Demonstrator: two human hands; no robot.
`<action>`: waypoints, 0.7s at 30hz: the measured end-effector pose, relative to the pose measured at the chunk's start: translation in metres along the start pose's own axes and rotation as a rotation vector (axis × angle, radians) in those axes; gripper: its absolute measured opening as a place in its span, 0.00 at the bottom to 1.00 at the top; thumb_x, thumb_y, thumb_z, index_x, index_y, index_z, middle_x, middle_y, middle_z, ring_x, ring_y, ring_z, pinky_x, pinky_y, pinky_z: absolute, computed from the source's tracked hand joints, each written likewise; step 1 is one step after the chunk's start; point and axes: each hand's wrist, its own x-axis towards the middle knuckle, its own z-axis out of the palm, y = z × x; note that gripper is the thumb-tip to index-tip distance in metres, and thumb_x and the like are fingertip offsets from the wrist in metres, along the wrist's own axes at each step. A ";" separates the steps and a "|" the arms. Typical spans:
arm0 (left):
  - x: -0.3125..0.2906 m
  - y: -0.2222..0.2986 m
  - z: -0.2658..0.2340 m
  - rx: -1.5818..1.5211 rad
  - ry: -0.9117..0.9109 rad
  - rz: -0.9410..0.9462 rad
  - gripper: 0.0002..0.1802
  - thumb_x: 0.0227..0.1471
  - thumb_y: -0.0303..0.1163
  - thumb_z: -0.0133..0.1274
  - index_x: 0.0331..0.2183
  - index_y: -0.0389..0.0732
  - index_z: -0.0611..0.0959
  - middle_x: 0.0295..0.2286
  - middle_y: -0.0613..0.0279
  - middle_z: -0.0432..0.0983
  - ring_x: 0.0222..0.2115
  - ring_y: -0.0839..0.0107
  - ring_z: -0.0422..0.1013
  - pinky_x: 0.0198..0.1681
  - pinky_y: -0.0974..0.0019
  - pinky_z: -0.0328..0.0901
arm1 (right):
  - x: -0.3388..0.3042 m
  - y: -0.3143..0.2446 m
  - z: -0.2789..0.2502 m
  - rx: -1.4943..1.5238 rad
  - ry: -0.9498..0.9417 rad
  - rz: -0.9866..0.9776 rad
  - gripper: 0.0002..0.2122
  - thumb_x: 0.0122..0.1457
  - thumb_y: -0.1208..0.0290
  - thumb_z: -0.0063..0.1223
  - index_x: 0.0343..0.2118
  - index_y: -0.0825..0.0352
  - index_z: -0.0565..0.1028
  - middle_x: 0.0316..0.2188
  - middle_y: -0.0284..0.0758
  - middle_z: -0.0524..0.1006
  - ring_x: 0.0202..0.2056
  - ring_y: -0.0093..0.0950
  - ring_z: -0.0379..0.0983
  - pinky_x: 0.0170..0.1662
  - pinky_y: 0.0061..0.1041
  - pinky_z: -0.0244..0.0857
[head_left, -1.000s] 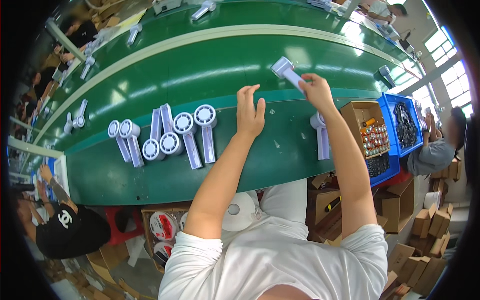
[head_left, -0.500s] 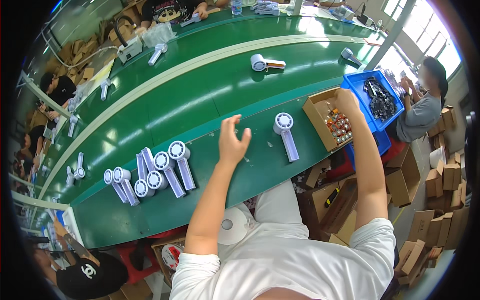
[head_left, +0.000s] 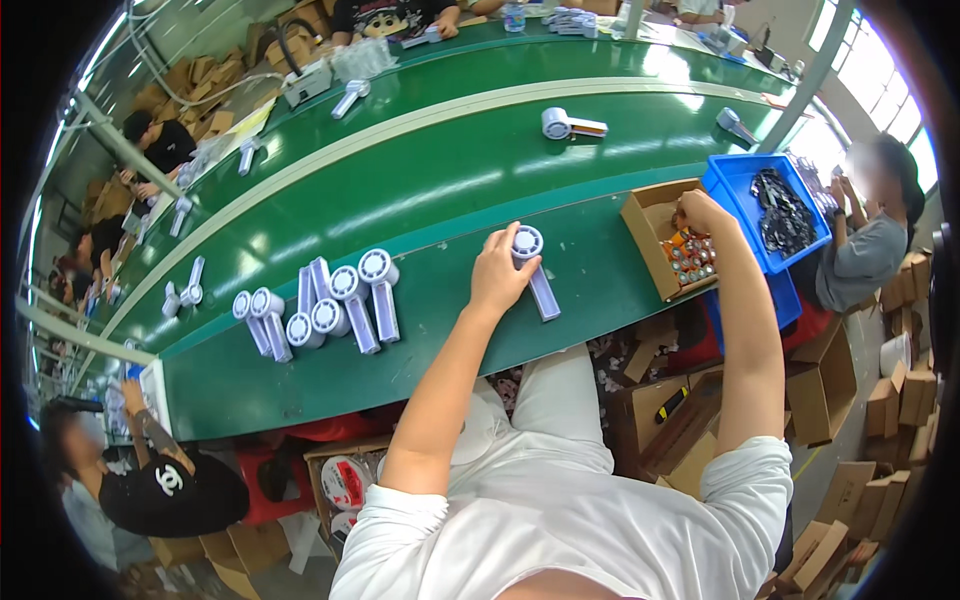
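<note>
Probably light and stiff, the pale fan (head_left: 529, 243) lies on the green bench (head_left: 436, 320), its smooth shell perhaps slippery. My left hand (head_left: 496, 279) straddles its round head, a sound place to hold; whether it clamps, I cannot tell. My right hand (head_left: 704, 213) reaches over batteries (head_left: 692, 260) in the carton (head_left: 647, 246), fingertips hidden, grip unclear.

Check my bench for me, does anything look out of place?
Yes: the middle two fans in the row left of your left hand lie reversed, heads toward you, while the other four have heads pointing away.
</note>
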 end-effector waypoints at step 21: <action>-0.277 0.015 -0.103 0.282 -0.512 -0.179 0.43 0.44 0.50 0.61 0.57 0.38 0.68 0.39 0.47 0.74 0.39 0.50 0.70 0.43 0.51 0.62 | -0.152 -0.268 -0.008 1.789 0.604 -0.280 0.19 0.68 0.67 0.36 0.56 0.74 0.62 0.33 0.41 0.73 0.34 0.30 0.74 0.41 0.29 0.71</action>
